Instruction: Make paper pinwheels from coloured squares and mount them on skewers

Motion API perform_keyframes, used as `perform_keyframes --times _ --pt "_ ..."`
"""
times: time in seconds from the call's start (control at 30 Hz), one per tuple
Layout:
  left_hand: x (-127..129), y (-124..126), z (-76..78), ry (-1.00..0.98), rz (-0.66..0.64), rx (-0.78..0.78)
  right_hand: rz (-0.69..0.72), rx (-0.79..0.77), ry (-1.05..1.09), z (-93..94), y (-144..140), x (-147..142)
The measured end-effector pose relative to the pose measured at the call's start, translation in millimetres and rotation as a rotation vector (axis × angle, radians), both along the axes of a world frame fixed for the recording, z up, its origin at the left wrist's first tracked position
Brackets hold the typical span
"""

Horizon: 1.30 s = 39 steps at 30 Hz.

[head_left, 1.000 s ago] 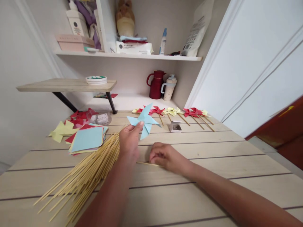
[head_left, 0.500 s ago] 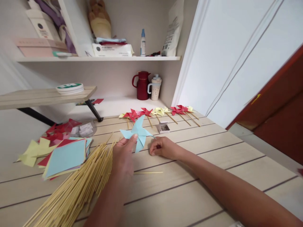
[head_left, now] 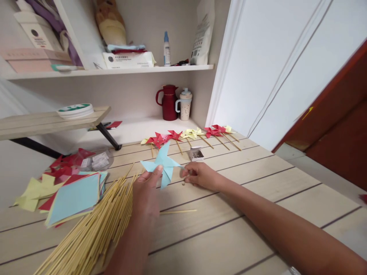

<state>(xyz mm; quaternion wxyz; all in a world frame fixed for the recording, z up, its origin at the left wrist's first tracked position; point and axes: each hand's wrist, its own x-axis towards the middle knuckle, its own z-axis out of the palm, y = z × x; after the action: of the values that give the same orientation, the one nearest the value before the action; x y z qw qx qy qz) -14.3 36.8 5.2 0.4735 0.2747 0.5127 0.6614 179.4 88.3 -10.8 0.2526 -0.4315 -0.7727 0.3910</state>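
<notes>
My left hand (head_left: 146, 188) is closed on a light blue paper pinwheel (head_left: 163, 163), its thumb pressed on the front near the centre. The pinwheel is held above the table with no stick on it. My right hand (head_left: 200, 175) is just right of it, low over the tabletop, fingers curled with the tips slightly apart. Close by its thumb tip, a small metallic thumbtack (head_left: 183, 183) lies on the wood. Behind that hand stands an open small box (head_left: 196, 154) with metal tacks inside. A single thin stick (head_left: 178, 211) lies in front of the hands.
A bundle of thin sticks (head_left: 97, 225) lies at my left forearm. Farther left are stacked coloured paper squares (head_left: 74, 198) and a yellow paper shape (head_left: 38, 190). Finished red pinwheels (head_left: 156, 139) on sticks line the back edge. A red jug (head_left: 169, 104) stands behind.
The view has shifted slightly. The right hand's fingers have loosened a little, and the thumbtack now shows on the table beneath them. The left hand still holds the pinwheel.
</notes>
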Motion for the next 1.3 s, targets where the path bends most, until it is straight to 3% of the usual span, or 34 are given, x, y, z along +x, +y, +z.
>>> perform_keyframes --times 0.33,0.6,1.3 --pt "1 0 1.6 -0.027 0.007 -0.01 0.007 0.067 -0.062 1.0 -1 -8" --pt "1 0 0.0 -0.005 -0.007 0.02 0.299 -0.055 -0.152 9.4 -4 1" --pt "-1 0 -2.1 -0.021 -0.074 -0.011 0.167 -0.148 -0.019 1.9 0 -1"
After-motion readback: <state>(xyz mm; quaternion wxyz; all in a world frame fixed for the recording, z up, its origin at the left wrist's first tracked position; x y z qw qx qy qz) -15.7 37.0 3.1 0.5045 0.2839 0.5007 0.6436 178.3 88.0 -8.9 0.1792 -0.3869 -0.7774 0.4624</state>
